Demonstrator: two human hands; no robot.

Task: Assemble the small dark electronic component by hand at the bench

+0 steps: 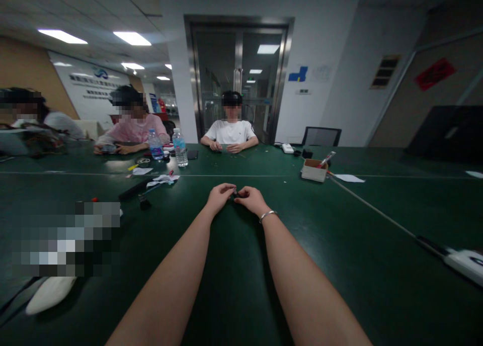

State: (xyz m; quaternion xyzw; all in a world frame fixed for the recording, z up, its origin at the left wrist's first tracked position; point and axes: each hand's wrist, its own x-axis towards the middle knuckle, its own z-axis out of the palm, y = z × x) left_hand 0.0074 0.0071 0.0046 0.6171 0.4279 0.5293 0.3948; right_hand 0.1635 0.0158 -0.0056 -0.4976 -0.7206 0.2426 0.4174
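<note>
Both my arms reach forward over the green table (234, 265), and the hands meet near its middle. The fingers of my left hand (220, 197) are pinched at one side of a small dark object (236, 193). From the other side, my right hand (253, 200), with a silver bracelet at the wrist, closes its fingertips on the same object. It looks dark with a lighter tip. Most of it is hidden by the fingers, and it is too small for me to tell its kind.
Left of my arms lie a black clip-like item (144, 201), papers (163, 180) and a blurred-out patch. Two water bottles (180, 150) stand further back. On the right are a small box (314, 171) and a cable (372, 202) running to a white power strip (466, 264). Several people sit beyond.
</note>
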